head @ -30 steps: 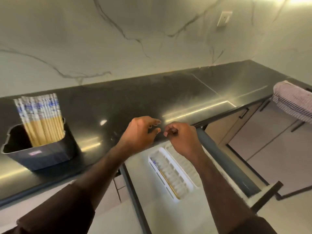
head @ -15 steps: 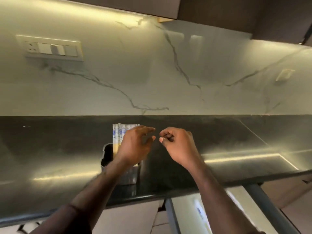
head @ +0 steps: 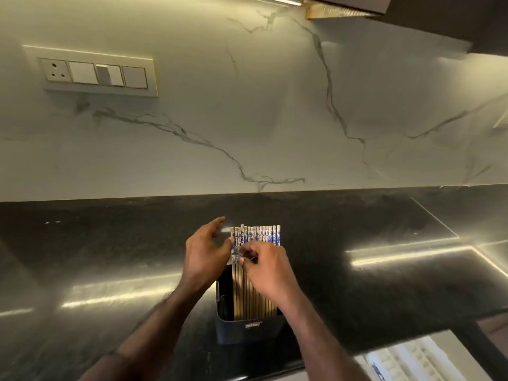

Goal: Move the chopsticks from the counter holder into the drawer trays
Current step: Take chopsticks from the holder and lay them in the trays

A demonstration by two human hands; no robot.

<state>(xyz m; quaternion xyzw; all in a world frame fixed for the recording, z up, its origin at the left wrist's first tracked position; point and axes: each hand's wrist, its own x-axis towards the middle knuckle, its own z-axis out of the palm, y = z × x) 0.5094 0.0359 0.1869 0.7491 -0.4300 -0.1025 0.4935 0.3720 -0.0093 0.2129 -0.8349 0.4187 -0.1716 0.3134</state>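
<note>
A dark holder (head: 248, 329) stands on the black counter (head: 110, 243) with a row of several chopsticks (head: 261, 235) upright in it, wooden shafts below blue-and-white patterned tops. My right hand (head: 268, 270) is over the row, its fingertips pinched on chopsticks near the left end. My left hand (head: 204, 254) is open just left of the row, fingers spread, thumb against the leftmost chopstick. The white drawer trays (head: 406, 358) show at the bottom right below the counter edge, with a blue-tipped chopstick (head: 377, 372) lying in one.
A marble backsplash rises behind the counter, with a switch and socket panel (head: 99, 74) at upper left. A dark wall cabinet (head: 439, 12) hangs at the top right. The counter's front edge runs along the bottom of the view.
The view has swung left from the open drawer to the holder. Both hands have come from over the drawer to the chopsticks, and the right fingers have closed on them.
</note>
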